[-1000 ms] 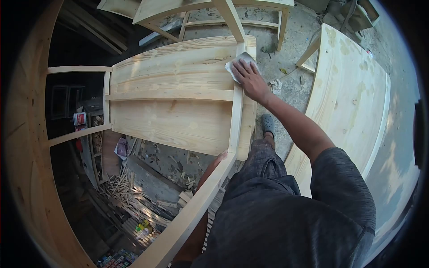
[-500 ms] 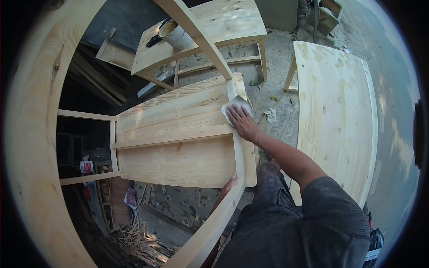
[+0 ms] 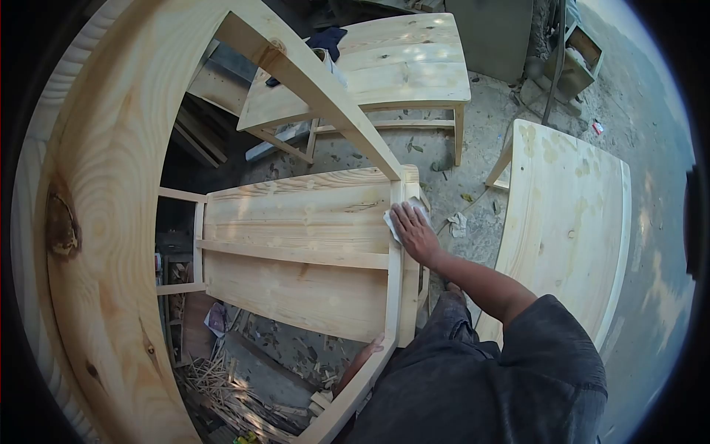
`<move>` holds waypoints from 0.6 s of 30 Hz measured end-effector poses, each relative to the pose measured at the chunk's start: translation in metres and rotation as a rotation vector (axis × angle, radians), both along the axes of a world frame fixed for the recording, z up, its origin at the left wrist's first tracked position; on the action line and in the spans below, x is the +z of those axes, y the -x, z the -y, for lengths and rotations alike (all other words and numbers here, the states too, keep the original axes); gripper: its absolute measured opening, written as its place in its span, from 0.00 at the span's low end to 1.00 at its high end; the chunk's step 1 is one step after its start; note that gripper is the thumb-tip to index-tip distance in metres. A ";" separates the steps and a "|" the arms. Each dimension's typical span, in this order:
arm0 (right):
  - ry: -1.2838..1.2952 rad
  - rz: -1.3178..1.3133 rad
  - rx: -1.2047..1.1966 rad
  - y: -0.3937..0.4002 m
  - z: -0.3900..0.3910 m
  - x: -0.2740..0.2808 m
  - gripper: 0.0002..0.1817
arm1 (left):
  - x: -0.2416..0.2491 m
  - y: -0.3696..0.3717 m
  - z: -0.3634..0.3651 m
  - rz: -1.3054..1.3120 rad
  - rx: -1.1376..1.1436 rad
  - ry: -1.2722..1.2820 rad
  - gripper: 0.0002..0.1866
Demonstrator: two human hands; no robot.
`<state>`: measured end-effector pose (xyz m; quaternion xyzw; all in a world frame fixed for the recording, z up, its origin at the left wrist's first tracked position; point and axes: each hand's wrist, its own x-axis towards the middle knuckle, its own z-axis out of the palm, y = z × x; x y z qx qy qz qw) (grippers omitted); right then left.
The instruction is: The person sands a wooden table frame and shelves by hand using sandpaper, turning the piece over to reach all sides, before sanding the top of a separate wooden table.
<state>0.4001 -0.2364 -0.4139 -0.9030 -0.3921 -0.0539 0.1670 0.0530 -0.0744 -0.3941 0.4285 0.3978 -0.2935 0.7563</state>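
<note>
My right hand (image 3: 417, 231) presses a white sheet (image 3: 391, 224) flat against the pale wooden rail (image 3: 394, 281) of a table frame, its fingers slightly spread over the sheet. Lower on the same rail, my left hand (image 3: 376, 344) is at the frame's edge, mostly hidden behind the wood, so its grip is unclear. A middle crossbar (image 3: 296, 254) joins this rail on its left side. Below the frame lies a wide wooden tabletop (image 3: 296, 296). The large tabletop (image 3: 111, 222) of the frame stands upright at the left.
A wooden table (image 3: 414, 55) with a bucket (image 3: 330, 68) and dark cloth (image 3: 328, 42) stands at the back. Another table (image 3: 562, 214) stands at the right. Wood scraps (image 3: 237, 392) lie at the lower left, and crumpled paper (image 3: 458, 225) lies on the floor.
The view has shifted, and the workpiece and other tables appear lower and farther right. My right hand and the white sheet are slightly lower along the rail's upper part.
</note>
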 end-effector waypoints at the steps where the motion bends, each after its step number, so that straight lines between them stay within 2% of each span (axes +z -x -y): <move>1: -0.033 -0.063 0.148 0.041 0.010 -0.006 0.34 | 0.000 0.006 0.000 -0.010 0.005 0.016 0.39; 2: 0.009 -0.040 0.363 0.078 0.024 -0.003 0.33 | 0.001 0.012 -0.001 -0.020 0.013 0.029 0.39; 3: -0.113 -0.083 0.564 0.097 0.036 -0.013 0.33 | 0.003 0.017 -0.003 -0.029 0.019 0.038 0.40; 5: -0.129 -0.001 0.738 0.047 0.036 -0.009 0.32 | 0.002 0.030 -0.005 -0.042 0.039 0.059 0.41; 9: -0.052 -0.027 0.248 -0.097 -0.013 -0.002 0.31 | 0.003 0.055 -0.002 -0.081 0.104 0.117 0.43; 12: -0.002 -0.073 0.229 -0.019 -0.004 -0.004 0.32 | -0.015 0.072 -0.005 -0.075 0.123 0.151 0.44; 14: -0.042 -0.157 0.652 0.048 0.026 -0.016 0.31 | -0.029 0.059 0.000 -0.011 0.117 0.097 0.44; 15: -0.056 -0.120 0.879 0.050 0.039 -0.025 0.30 | -0.020 0.054 0.006 0.018 0.122 0.055 0.44; 17: -0.157 -0.080 0.945 -0.006 0.033 -0.032 0.31 | 0.004 0.040 0.009 0.021 0.144 0.013 0.44; 18: -0.061 -0.021 0.722 -0.038 0.022 -0.023 0.33 | 0.012 0.032 0.012 -0.001 0.169 0.018 0.44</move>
